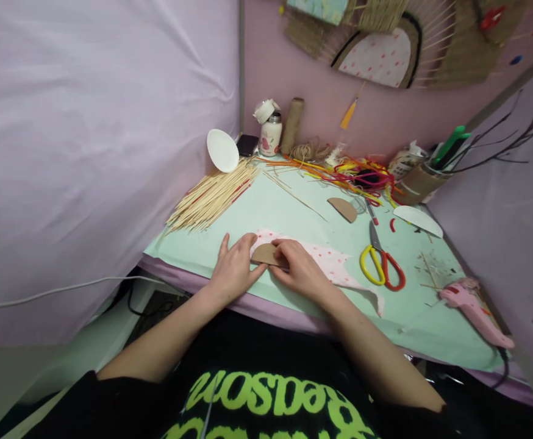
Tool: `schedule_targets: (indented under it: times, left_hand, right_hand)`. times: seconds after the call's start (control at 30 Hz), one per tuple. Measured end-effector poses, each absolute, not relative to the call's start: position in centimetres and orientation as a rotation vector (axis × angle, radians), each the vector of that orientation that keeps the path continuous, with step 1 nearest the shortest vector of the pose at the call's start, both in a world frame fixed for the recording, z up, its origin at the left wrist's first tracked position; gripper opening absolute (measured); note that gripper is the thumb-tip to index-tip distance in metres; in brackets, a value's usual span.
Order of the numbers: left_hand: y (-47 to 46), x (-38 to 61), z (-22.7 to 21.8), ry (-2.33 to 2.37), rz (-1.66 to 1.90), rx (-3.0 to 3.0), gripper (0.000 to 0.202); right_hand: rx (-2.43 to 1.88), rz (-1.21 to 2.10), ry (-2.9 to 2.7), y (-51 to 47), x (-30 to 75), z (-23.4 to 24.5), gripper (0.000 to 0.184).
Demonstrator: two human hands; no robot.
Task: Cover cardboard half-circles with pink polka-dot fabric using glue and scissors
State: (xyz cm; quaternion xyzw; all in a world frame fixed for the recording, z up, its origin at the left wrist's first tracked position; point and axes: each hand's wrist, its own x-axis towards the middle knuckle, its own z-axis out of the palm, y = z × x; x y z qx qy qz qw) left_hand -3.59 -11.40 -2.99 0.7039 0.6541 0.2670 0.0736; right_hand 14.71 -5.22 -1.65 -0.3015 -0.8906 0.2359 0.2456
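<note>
A brown cardboard half-circle (264, 253) lies on white fabric with pink dots (328, 261) near the front edge of the table. My left hand (235, 263) grips its left end, thumb along the straight lower edge and index finger at the fabric above. The right end sits between the thumb and bent fingers of my right hand (297, 267), which hide part of it. The fabric spreads out to the right from under my right hand, ending in a ragged strip. Right of the fabric lie scissors with yellow and red handles (382, 266).
Thin wooden sticks (214, 198) are piled at left, beside a white oval disc (222, 150). A pink glue gun (477, 311) rests at right. Another cardboard half-circle (342, 209), tangled coloured cords (362, 174) and a brown pot (419, 183) with branches stand farther back.
</note>
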Motion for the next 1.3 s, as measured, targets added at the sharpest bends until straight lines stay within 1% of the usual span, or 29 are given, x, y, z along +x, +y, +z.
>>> schedule_targets:
  times: [0.2,0.4,0.6,0.7,0.77,0.83,0.97,1.03,1.13,1.3]
  left_hand:
    - [-11.5,-3.5,-2.9,1.975,0.797,2.126,0.054]
    - [-11.5,-3.5,-2.9,1.991,0.814,2.12,0.055]
    - [-11.5,-3.5,-2.7,1.982,0.775,2.099,0.056]
    - [-11.6,-3.8,-2.7,1.982,0.737,2.11,0.059]
    - [-11.8,-4.2,-2.7,1.986,0.709,2.142,0.061]
    - [-12.3,-4.5,-2.7,1.964,0.685,2.206,0.056]
    - [-13.1,-4.9,-2.7,1.897,0.643,2.327,0.034]
    - [-13.2,-4.9,-2.8,1.904,0.641,2.34,0.033]
    - [-13.3,-4.8,-2.8,1.917,0.647,2.344,0.036]
    - [-13.2,-4.8,-2.8,1.912,0.653,2.337,0.033]
  right_hand:
    - [-1.012,0.708,-2.328,-4.9,14.4,-1.2,0.02]
    - [-1.043,0.705,-2.334,-4.1,13.9,-1.0,0.025]
    - [-1.045,0.798,-2.394,-3.4,14.3,-1.5,0.022]
    - [-1.027,0.787,-2.382,-3.3,14.6,-1.6,0.017]
    - [-1.021,0.766,-2.367,-3.3,14.6,-1.8,0.018]
    - [-1.02,0.746,-2.361,-3.3,14.6,-1.8,0.02]
    - [-1.034,0.665,-2.381,-3.5,14.7,-1.7,0.023]
    - [-1.04,0.608,-2.401,-3.7,14.8,-1.5,0.023]
    - [-1.06,0.554,-2.417,-4.0,15.0,-1.2,0.024]
    - [-1.044,0.572,-2.39,-4.2,15.3,-0.9,0.026]
